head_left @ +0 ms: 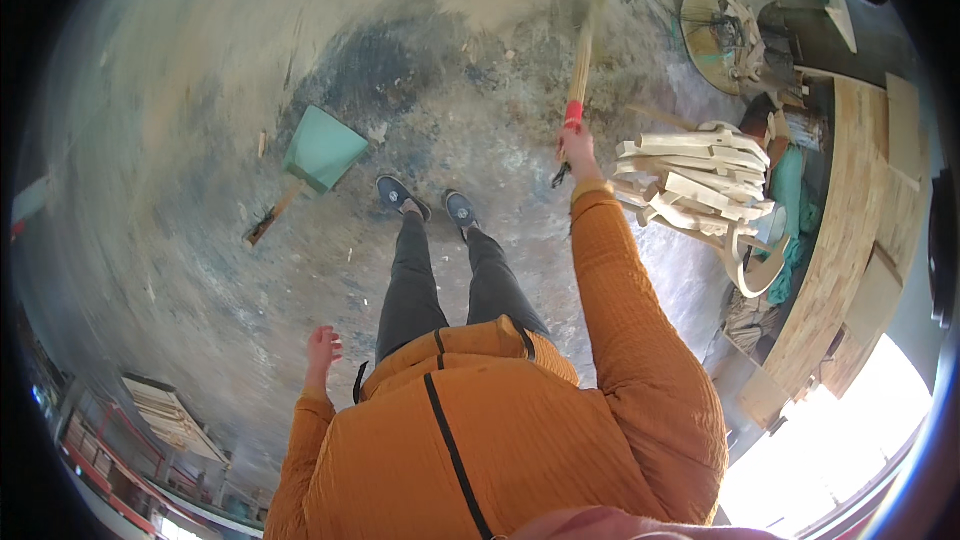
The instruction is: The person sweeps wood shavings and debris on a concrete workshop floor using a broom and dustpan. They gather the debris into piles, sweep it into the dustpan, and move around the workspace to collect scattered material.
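Read as a clock face laid over the whole view, a bare right hand [577, 145] sits between 1 and 2 o'clock, its fingers closed around the near end of a long, pale, straw-coloured broom with a bright red band [585, 65]. From the grip the broom runs toward 12 o'clock, its far end so blurred that I cannot tell whether it touches the floor; a dark cord loop [561, 176] hangs just below the fist. The bare left hand [323, 347], at 8 o'clock, is well apart from the right, its fingers loosely bent around nothing visible. At 10 o'clock a flat, pale green, square-edged dustpan [325, 150] lies on the stained grey-brown concrete floor [230, 290], its brown stick handle [275, 212] pointing between 7 and 8 o'clock. Near the centre stand two dark blue shoes [461, 208]. Between 2 and 3 o'clock, near the right hand, is a heap of pale, straight and curved wooden pieces [700, 180]. Beyond it, between 1 and 2 o'clock, a round, yellowish container [703, 40] holds wood scraps, and crumpled teal cloth [788, 190] lies beside the heap toward 3 o'clock.
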Demonstrator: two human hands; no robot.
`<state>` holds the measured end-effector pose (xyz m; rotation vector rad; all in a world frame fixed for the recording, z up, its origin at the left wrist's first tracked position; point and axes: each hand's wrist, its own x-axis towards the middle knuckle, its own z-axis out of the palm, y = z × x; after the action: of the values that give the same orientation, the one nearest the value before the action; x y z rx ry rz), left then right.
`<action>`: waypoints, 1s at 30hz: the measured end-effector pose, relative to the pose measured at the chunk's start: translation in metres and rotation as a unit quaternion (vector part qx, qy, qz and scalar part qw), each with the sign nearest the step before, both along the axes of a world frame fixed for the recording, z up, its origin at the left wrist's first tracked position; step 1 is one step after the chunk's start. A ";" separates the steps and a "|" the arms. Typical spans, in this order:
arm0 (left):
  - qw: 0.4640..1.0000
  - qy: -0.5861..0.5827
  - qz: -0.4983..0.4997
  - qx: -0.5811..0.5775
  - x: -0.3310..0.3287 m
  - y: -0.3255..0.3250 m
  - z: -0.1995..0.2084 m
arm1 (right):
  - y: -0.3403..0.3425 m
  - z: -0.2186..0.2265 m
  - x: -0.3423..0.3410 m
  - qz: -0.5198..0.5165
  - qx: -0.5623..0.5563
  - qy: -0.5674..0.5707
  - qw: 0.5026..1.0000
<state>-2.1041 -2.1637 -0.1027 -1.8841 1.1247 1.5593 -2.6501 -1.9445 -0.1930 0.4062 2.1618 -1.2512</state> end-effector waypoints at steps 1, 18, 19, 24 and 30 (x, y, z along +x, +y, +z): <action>1.000 0.003 0.004 -0.020 -0.003 -0.012 0.004 | -0.005 0.013 -0.008 0.002 -0.043 0.003 0.999; 0.980 0.121 0.032 -0.158 -0.112 -0.008 0.044 | -0.097 0.138 0.069 0.239 -0.261 -0.407 0.842; 0.976 0.109 0.053 -0.179 -0.103 -0.001 0.054 | -0.098 0.124 0.063 0.266 -0.256 -0.389 0.844; 0.956 0.045 0.213 -0.195 -0.052 0.070 0.089 | -0.097 0.053 -0.015 0.266 -0.108 -0.237 0.928; 0.934 -0.044 0.222 -0.277 -0.004 0.186 0.102 | -0.214 0.077 -0.019 0.115 -0.116 -0.144 0.976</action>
<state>-2.1081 -1.9773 -0.0008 -2.7122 1.2518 1.4462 -2.6689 -2.1584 -0.1157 0.2165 1.7415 -1.2129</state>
